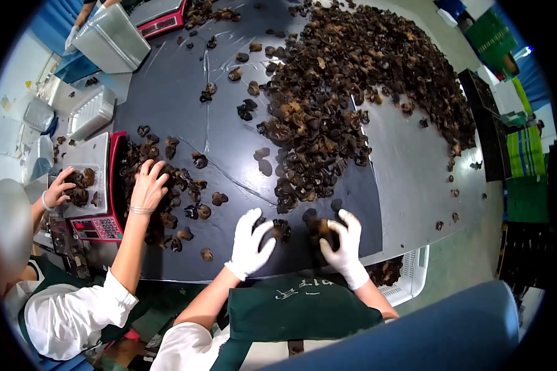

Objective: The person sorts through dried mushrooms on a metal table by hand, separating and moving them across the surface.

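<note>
My left hand [250,245], in a white glove, is over the dark table near its front edge, fingers apart, with a dark brown fungus-like piece [281,230] just beyond its fingertips. Facing it, my right hand [345,246], also in a white glove, has its fingers spread and curved. Beside its fingertips is a brown piece [319,227], blurred, and nothing is visibly gripped. Ahead of both hands, a large heap of dark brown pieces [315,123] spreads over the table [229,161] to the back right.
At the left, a co-worker's bare hands touch pieces, one [148,188] in a small pile, the other [57,190] at a clear tray on a red scale [114,185]. Stacked clear trays [110,40] stand back left. A white basket [419,272] is below the front edge, right.
</note>
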Demonstrator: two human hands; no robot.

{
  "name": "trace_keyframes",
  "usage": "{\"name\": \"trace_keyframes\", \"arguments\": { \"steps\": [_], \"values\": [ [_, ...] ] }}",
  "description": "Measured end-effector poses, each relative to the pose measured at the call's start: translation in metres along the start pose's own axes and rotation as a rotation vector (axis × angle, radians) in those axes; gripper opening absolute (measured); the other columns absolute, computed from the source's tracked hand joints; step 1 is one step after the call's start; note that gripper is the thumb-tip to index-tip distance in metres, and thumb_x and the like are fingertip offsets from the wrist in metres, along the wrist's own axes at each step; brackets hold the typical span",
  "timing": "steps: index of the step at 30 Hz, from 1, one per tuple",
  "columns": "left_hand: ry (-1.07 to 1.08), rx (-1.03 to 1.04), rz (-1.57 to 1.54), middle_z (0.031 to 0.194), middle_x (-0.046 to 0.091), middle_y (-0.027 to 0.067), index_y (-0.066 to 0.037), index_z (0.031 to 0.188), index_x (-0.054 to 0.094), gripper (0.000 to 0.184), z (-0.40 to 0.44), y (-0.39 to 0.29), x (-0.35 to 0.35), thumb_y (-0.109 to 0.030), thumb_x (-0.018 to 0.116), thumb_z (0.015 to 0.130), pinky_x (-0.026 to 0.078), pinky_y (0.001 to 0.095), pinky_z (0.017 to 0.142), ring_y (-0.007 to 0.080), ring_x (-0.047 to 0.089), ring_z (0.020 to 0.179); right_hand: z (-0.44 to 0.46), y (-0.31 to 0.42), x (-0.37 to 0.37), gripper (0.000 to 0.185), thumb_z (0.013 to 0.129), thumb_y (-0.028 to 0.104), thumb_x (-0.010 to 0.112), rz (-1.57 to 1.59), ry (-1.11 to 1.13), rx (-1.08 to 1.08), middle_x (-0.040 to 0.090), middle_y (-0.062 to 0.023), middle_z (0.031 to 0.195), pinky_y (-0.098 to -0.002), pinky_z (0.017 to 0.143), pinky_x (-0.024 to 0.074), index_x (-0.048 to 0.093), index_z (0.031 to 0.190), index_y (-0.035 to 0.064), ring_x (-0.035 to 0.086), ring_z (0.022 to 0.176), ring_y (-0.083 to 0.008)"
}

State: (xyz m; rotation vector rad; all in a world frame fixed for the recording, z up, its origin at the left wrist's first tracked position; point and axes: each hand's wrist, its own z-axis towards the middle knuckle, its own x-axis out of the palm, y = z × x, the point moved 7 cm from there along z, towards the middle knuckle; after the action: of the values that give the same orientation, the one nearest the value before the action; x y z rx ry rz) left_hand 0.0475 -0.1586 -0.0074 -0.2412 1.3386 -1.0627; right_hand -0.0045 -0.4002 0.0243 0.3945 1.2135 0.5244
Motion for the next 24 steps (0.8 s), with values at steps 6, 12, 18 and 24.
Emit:
{"name": "trace_keyframes", "arguments": {
  "steps": [6,12,18,24],
  "values": [
    [0.283,0.131,0.197,0.152,0.041,0.0161,-0.018,0.128,0.062,0.050,0.032,-0.009,0.037,-0.032,0.071,0.080,0.021,0.0676,0.112,0.0494,0.028,0.142,0.031,0.016,0.044,0.072,0.074,0.034,0.079,-0.194,0.212,0.033,0.040,-0.0248,0.147,-0.0630,0.111,0.0243,0.052,0.137,0.0137,0.034,0.136,-0.0465],
    [0.029,0.207,-0.056,0.121,0.059,0.0130,-0.012,0.088,0.065,0.018,0.063,-0.013,-0.015,-0.016,0.074,0.072,0.036,0.0548,0.105,0.0410,0.049,0.120,-0.001,0.037,0.035,0.052,0.073,0.033,0.076,0.063,0.229,-0.173,0.052,-0.0116,0.136,-0.0560,0.110,0.0294,0.064,0.121,0.0174,0.044,0.129,-0.0363],
    [-0.095,0.048,0.248,0.148,0.041,0.0233,-0.022,0.124,0.067,0.045,0.128,0.046,-0.006,-0.030,0.072,0.080,0.026,0.0617,0.113,0.0471,0.036,0.136,0.068,-0.009,0.023,0.061,0.077,0.022,0.076,-0.034,-0.086,0.052,0.039,-0.0225,0.151,-0.0543,0.112,0.0303,0.059,0.135,0.0164,0.036,0.135,-0.0455],
    [0.350,0.256,0.024,0.149,0.043,0.0170,-0.019,0.115,0.070,0.037,0.090,0.038,0.015,-0.027,0.073,0.079,0.023,0.0601,0.116,0.0451,0.035,0.139,0.071,0.023,0.048,0.061,0.078,0.031,0.075,-0.129,0.241,-0.152,0.039,-0.0226,0.150,-0.0606,0.112,0.0281,0.057,0.135,0.0170,0.033,0.136,-0.0505]
  ]
}}
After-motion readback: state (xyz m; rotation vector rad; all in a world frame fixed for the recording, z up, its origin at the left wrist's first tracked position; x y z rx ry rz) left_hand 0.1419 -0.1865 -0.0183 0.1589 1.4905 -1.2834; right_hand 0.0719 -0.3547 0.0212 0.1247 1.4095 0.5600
